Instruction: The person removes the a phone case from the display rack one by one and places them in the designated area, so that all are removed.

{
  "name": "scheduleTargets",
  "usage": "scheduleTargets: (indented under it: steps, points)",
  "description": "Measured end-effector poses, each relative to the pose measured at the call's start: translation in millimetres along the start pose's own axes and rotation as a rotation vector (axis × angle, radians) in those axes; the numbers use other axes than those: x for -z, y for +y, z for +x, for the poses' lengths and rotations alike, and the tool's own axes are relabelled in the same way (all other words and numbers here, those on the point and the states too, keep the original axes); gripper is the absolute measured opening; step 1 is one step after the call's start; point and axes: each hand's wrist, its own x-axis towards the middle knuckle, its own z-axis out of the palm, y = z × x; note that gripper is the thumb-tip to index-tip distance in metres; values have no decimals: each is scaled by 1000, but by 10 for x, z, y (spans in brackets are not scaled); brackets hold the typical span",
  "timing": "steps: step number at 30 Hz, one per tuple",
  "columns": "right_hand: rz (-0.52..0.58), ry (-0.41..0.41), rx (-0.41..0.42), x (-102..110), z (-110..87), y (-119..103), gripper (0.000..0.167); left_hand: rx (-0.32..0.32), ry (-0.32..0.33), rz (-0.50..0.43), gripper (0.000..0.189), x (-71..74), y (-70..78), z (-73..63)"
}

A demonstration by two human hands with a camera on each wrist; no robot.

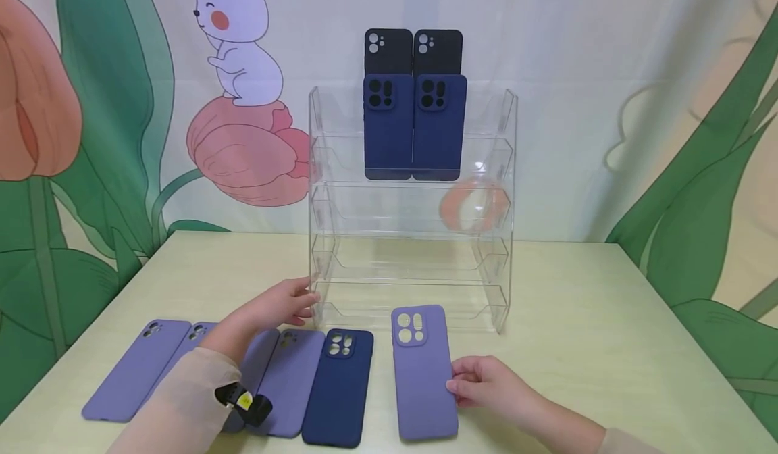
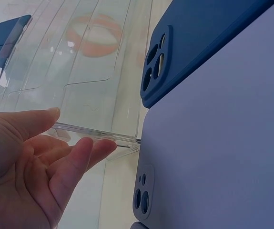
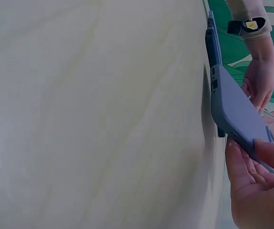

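Observation:
My right hand (image 1: pixel 489 386) pinches the right edge of a light purple phone case (image 1: pixel 423 380), thumb on top and fingers beneath, in front of the clear rack. The right wrist view shows this phone case (image 3: pixel 239 107) tilted over the table. My left hand (image 1: pixel 282 305) holds the lower left side panel of the clear acrylic display rack (image 1: pixel 413 285); in the left wrist view the thumb and fingers lie on opposite sides of the panel. A dark blue phone case (image 1: pixel 338 393) and several purple phone cases (image 1: pixel 136 373) lie in a row, partly hidden by my left forearm.
Two black phone cases (image 1: pixel 389 52) stand on the rack's top tier, with two dark blue phone cases (image 1: pixel 389 136) one tier lower in front of them. Behind the table (image 1: pixel 577 319) hangs a printed curtain (image 1: pixel 565 103) with a rabbit and tulips.

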Motion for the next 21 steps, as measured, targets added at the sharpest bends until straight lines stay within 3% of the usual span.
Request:
scheduleTargets:
  steps: [12, 21]
  points:
    - [-65, 18, -40, -106, 13, 83, 23, 3, -5, -16, 61, -8, -14, 10]
    - [-130, 67, -20, -211, 63, 45, 68, 1, 6, -3, 62, -6, 6, -6]
